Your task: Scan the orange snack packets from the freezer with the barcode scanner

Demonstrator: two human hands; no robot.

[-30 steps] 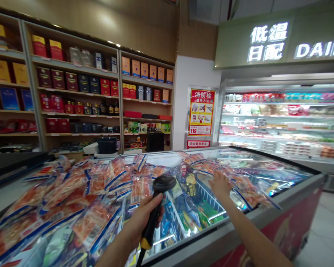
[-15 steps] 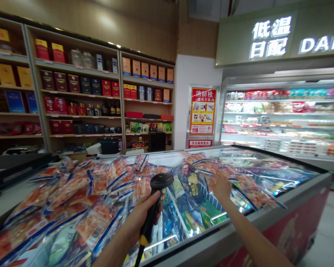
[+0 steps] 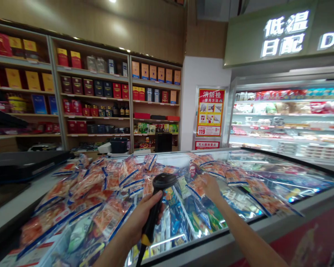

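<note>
A person's left hand [image 3: 143,218] grips a black barcode scanner [image 3: 157,204] upright over the near edge of a chest freezer [image 3: 267,231], while the right hand [image 3: 211,186] closes on 1 orange snack packet [image 3: 197,185] lying on the glass lid [image 3: 281,178] at centre. Heaped packets [image 3: 80,193] crowd the left; a careless tug could send neighbouring bags sliding off the slick lid.

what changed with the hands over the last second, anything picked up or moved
The right hand drew back left from the packets on the freezer glass and now grips an orange packet by its edge. The left hand kept holding the black scanner upright. The packet pile stayed put.
</note>
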